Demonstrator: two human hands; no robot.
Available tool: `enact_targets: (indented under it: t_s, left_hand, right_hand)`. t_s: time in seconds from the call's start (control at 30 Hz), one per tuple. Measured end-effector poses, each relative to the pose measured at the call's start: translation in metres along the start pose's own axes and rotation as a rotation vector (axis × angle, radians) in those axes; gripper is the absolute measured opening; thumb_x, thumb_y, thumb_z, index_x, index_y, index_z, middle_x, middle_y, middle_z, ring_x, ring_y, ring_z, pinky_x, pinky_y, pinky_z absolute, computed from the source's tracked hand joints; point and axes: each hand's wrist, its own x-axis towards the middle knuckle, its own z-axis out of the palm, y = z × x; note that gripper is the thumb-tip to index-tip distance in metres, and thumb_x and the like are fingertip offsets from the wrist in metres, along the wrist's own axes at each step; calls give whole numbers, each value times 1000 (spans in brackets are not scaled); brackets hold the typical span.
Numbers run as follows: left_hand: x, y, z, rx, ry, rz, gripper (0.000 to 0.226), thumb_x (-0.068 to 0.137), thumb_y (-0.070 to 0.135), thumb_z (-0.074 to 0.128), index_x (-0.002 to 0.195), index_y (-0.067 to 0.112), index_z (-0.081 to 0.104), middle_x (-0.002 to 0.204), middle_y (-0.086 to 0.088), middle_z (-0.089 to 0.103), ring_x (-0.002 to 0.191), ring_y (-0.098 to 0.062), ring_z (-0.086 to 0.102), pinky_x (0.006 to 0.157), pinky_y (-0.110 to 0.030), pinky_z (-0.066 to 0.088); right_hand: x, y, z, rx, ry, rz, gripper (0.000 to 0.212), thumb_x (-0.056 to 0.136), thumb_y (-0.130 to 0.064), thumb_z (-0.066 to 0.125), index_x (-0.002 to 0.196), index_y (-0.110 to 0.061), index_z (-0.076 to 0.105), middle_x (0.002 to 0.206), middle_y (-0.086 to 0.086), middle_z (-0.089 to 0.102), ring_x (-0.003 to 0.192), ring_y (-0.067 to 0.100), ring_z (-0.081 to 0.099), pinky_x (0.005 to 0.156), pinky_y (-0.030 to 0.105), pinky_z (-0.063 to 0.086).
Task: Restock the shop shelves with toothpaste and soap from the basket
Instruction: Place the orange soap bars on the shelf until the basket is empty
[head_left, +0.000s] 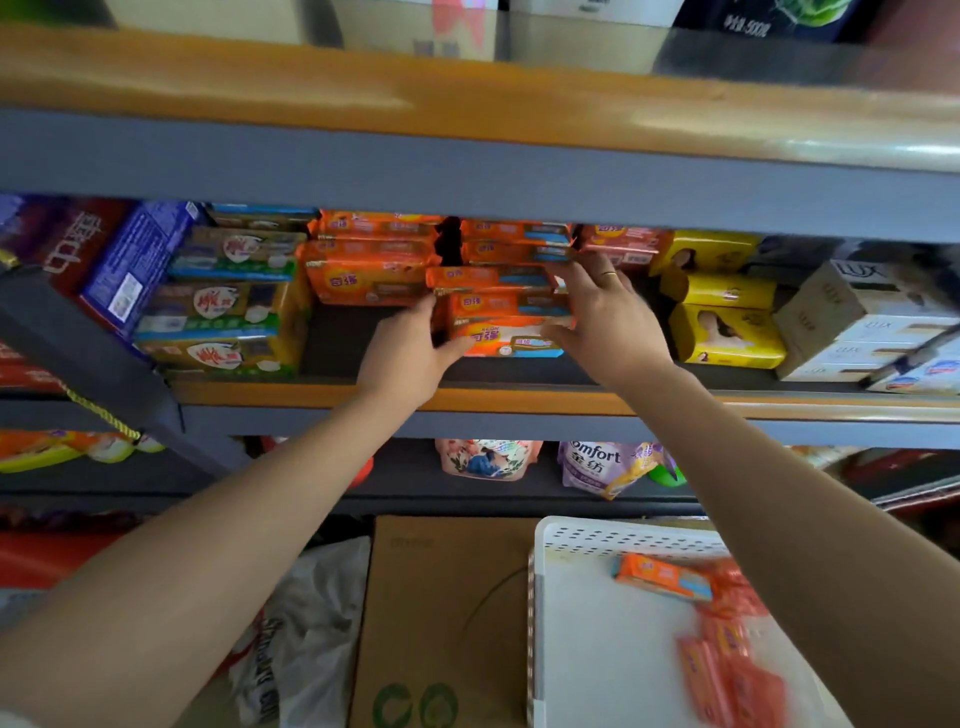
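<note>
An orange soap pack (506, 325) stands at the front of a stack of like packs on the middle shelf (519, 400). My left hand (410, 353) grips its left end, thumb on the front lower edge. My right hand (605, 317) holds its right end, with the fingers reaching up to the pack above. Below at the right stands the white basket (587, 634), holding several more orange soap packs (670, 577). I see no toothpaste in the basket.
Yellow-green soap packs (228, 306) stack to the left, yellow boxes (727, 312) and white Lux boxes (862, 322) to the right. A dark gap (358, 338) lies left of the held pack. A cardboard box (441, 623) and a plastic bag (306, 644) sit below.
</note>
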Motion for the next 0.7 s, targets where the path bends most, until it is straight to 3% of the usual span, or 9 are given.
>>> enact_targets:
  t_s: [0.1,0.23,0.33,0.4,0.47,0.53,0.7]
  left_hand:
    - [6,7,7,45,28,36,46,84,32,63,124,10,51,121,-9,63,110,-26,59,90,-37,49]
    - [13,10,18,26,30,30,45,85,31,62,122,10,51,119,-8,63,108,-26,61,88,-36,50]
    - [5,9,17,61,97,30,52,86,32,61,129,9,44,127,-12,57,115,-29,55,91,-38,47]
    - [-10,10,13,116,232,123,51,85,31,60,127,6,46,126,-17,53,116,-33,50,91,-39,46]
    - [-26,12,10,172,314,288,39,84,28,55,115,5,55,113,-18,57,104,-34,54,84,-37,46]
    - [-39,10,7,214,271,389,31,83,24,49,105,5,60,101,-15,60,92,-31,58,75,-33,46]
    - [-67,-1,9,331,-9,451,32,82,24,40,100,9,62,88,-5,63,76,-22,64,53,-20,40]
  right_hand:
    - [1,-1,-3,-230,7,-148,58,89,-35,57,140,-19,35,146,10,36,130,34,35,103,46,31]
    - [4,-1,-1,-281,-16,-155,48,92,-25,53,137,-15,39,143,9,42,128,32,38,103,44,30]
    - [6,0,1,-285,-12,-140,50,90,-29,56,134,-13,40,140,11,45,127,32,40,102,43,32]
    - [6,-1,5,-298,-14,-157,56,84,-37,63,130,-11,44,136,12,48,123,34,43,99,44,36]
    - [6,-4,8,-304,1,-151,59,76,-42,71,120,-8,51,127,15,54,115,36,50,92,46,42]
    - [8,-8,10,-299,36,-130,58,73,-41,74,115,-6,53,123,16,56,112,37,51,89,46,44]
    - [8,-8,12,-256,24,-114,57,83,-39,63,128,-11,42,138,12,43,125,33,39,98,44,36]
